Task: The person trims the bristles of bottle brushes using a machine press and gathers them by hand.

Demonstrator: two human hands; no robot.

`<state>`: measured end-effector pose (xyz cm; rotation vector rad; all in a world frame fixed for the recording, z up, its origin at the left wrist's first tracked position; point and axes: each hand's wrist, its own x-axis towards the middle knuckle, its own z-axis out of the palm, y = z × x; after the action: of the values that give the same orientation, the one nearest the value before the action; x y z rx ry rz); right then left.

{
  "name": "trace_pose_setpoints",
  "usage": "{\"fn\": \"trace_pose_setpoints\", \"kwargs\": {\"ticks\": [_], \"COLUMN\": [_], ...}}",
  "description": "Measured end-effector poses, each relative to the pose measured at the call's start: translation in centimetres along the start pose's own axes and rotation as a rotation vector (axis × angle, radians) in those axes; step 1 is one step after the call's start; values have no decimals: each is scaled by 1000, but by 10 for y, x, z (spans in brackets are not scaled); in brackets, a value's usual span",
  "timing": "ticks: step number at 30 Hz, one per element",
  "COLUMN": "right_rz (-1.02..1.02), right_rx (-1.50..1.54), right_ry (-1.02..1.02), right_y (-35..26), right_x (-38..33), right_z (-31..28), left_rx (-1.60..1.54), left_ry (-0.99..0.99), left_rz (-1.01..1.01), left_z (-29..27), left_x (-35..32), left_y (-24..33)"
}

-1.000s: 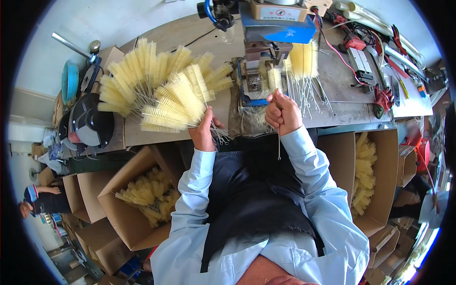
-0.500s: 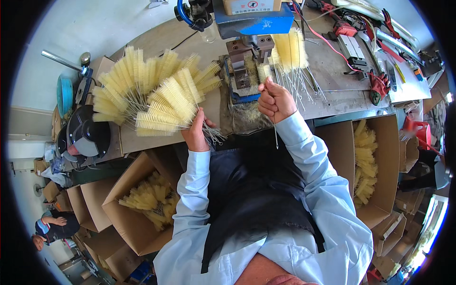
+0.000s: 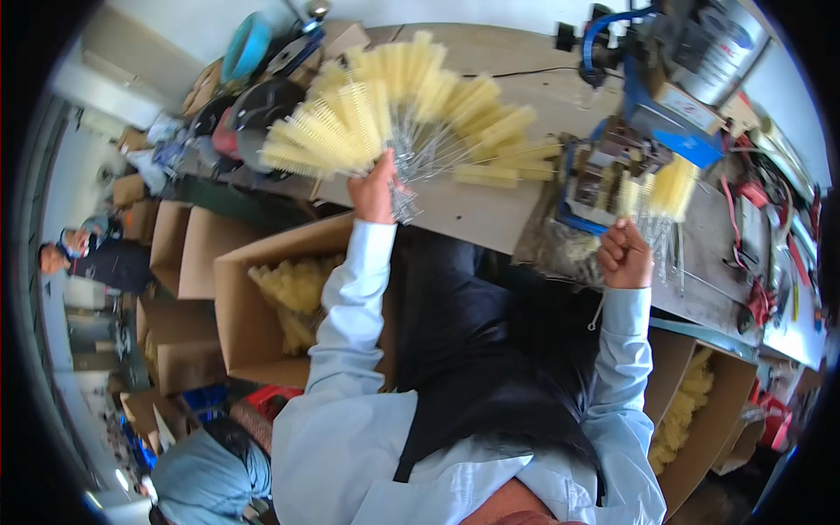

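Note:
My left hand (image 3: 374,194) is closed around the wire handles of a fanned bunch of pale yellow bottle brushes (image 3: 343,131). The looped wire ends stick out below its fingers. Further brushes (image 3: 494,109) lie spread on the bench beside and behind this bunch. In my right hand (image 3: 626,257) the wire of a single brush (image 3: 628,196) is pinched, its bristles up and its ringed end hanging below the fist. This brush is close to the metal jaws of a blue bench machine (image 3: 597,179). Another stack of brushes (image 3: 675,185) stands right of the jaws.
Cardboard boxes with yellow brushes stand below the bench, one at left (image 3: 236,306) and one at right (image 3: 731,420). Red-handled tools (image 3: 758,306) lie at the far right. A black round machine (image 3: 262,122) sits at the left. Two other people (image 3: 210,472) are at left.
The view has swung left, so the bench appears tilted and shifted right. A person at lower left has come into view. Both hands keep their brushes.

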<state>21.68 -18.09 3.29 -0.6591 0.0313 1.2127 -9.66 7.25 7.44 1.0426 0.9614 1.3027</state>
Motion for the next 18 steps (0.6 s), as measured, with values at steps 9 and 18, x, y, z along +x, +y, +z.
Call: {"fn": "trace_pose_setpoints", "kwargs": {"ticks": [9,18], "right_rz": [141,113], "right_rx": [391,480], "right_ry": [-189,-148], "right_y": [12,4], "right_x": [7,8], "right_z": [24,14], "left_rx": [-24,32], "left_ry": [-252,-318], "left_rz": [-235,-273], "left_z": [62,88], "left_x": [-90,-109], "left_y": [-46,-55]}}
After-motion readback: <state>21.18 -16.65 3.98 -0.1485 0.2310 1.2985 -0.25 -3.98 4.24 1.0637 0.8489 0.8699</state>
